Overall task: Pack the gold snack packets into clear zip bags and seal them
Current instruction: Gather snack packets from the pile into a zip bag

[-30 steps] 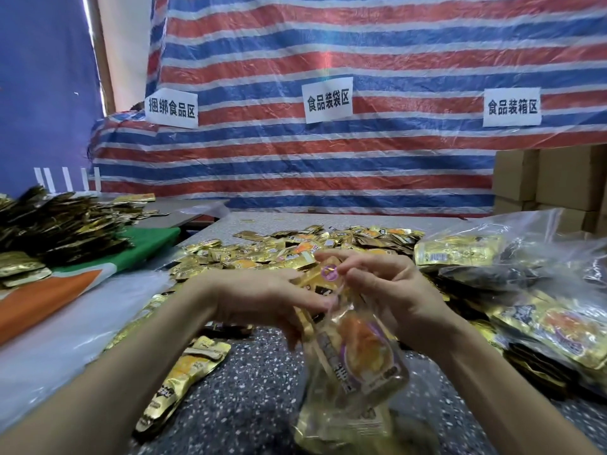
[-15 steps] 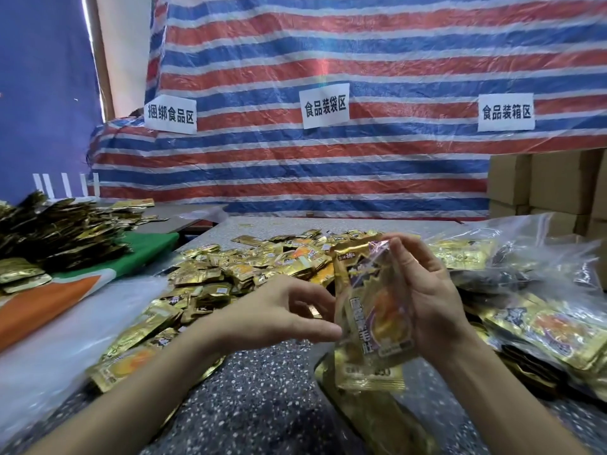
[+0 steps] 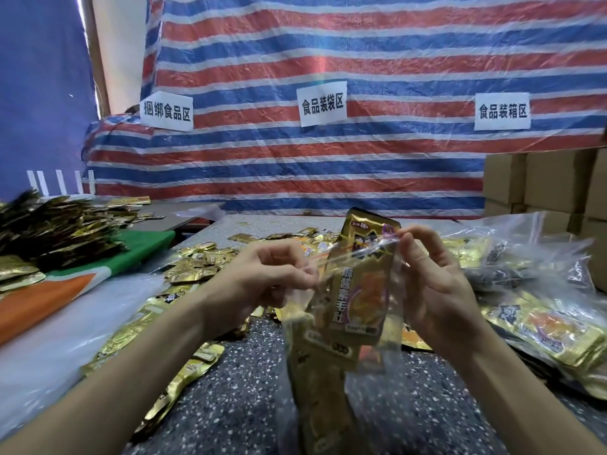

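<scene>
A clear zip bag (image 3: 391, 349) hangs in front of me above the speckled table (image 3: 236, 405), with gold snack packets (image 3: 358, 300) inside. One packet's top sticks out above the bag's mouth. My left hand (image 3: 269, 277) pinches the left end of the bag's zip strip. At the right end of that strip my right hand (image 3: 430, 277) pinches the top edge. The strip is stretched between both hands. Loose gold packets (image 3: 197, 261) lie scattered on the table behind the hands.
Filled clear bags (image 3: 538, 310) are heaped at the right. A dark-gold packet pile (image 3: 56, 224) sits on a green and orange cloth (image 3: 75, 280) at the left. Cardboard boxes (image 3: 551, 185) stand at the back right before a striped tarp with white signs.
Both hands rose with the bag. The left hand, free half a second ago, now pinches the zip strip's left end, and the right hand moved to the strip's right end.
</scene>
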`<action>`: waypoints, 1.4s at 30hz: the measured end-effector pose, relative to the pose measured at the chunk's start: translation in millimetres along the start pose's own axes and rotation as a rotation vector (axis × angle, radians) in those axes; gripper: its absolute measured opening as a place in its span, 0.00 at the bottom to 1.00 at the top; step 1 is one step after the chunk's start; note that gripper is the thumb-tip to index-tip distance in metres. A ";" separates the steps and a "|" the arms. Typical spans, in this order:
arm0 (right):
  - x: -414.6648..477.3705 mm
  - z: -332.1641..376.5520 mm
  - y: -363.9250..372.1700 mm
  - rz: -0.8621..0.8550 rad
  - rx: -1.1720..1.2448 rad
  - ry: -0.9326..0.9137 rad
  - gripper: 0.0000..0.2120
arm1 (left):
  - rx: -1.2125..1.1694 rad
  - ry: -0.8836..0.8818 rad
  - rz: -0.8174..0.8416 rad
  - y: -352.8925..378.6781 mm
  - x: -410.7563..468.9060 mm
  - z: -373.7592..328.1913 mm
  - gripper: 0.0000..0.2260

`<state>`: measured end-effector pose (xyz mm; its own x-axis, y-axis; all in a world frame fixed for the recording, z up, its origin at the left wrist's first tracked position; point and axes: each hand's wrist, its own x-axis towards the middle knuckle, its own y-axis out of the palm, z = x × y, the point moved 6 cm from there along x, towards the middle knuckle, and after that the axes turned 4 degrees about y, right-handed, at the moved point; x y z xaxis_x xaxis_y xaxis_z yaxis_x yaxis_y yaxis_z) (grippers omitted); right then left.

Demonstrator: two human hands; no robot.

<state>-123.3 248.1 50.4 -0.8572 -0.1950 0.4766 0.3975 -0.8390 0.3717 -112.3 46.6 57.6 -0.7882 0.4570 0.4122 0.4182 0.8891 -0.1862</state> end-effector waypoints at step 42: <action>-5.8 11.1 13.7 0.107 -0.360 -0.131 0.07 | 1.068 0.247 0.213 11.8 -2.2 -40.3 0.19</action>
<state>-109.2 243.4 61.6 -0.7589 -0.2439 0.6038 0.3223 -0.9464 0.0228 -87.4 55.0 90.4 -0.5854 0.6908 0.4245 -0.1622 0.4132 -0.8961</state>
